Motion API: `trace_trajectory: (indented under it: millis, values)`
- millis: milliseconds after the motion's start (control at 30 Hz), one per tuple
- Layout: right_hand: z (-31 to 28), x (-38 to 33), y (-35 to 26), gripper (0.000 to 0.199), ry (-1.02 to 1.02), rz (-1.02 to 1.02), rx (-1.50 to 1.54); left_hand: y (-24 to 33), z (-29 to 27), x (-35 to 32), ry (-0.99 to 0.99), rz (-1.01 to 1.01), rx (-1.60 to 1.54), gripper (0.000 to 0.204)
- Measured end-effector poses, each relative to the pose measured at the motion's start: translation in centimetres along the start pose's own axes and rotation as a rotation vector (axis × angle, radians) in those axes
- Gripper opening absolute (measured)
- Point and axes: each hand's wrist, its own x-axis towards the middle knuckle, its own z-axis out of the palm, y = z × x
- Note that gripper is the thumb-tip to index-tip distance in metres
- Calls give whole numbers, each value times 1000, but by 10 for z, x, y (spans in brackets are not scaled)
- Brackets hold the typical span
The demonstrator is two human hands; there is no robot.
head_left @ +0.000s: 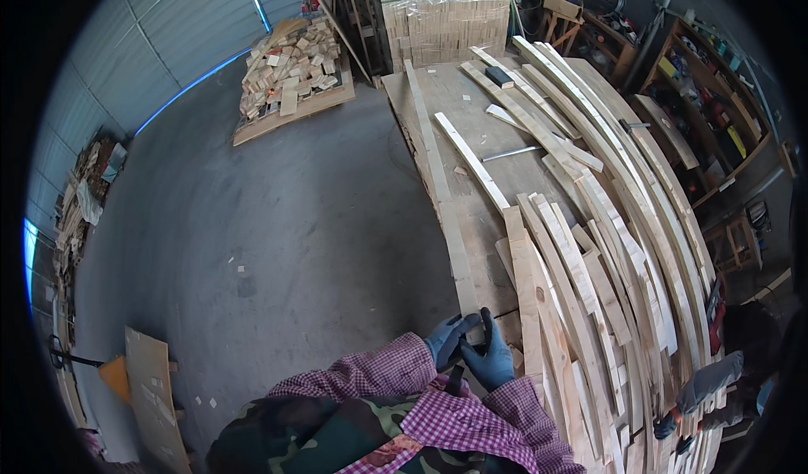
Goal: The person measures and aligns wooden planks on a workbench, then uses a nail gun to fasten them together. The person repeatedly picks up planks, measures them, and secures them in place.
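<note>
Both blue-gloved hands, left hand (446, 339) and right hand (491, 358), are pinching together on the near end of the long pale wooden slat (444, 213) lying along the plywood workbench (484, 137) edge; keep grip square, slat flat.

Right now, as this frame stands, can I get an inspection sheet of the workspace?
Surface: wooden workbench, mostly covered with timber.
Job's things: long wooden slat along the bench's left edge, its near end between both hands.
Clutter: many loose wooden strips heaped across the bench; a small dark block at the far end.
Grippers: left hand and right hand, both in blue gloves, close on the slat's near end.
Cables: nothing seen.
Surroundings: grey concrete floor; pallet of wood offcuts; wrapped timber stack; shelving; another person's gloved hand at lower right.
</note>
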Motion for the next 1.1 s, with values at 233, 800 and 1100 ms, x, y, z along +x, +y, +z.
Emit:
trace_trajectory:
  millis: [233, 800, 1100]
  values:
    - [-1, -11, 10, 79, 9, 284, 151, 25, -71, 86, 106, 37, -438, 31]
    - [-34, -83, 128, 57, 440, 592, 447, 41, -158, 215, 347, 294, -437, 25]
    - [-29, -82, 84, 49, 575, 567, 402, 27, -148, 176, 383, 93, -57, 44]
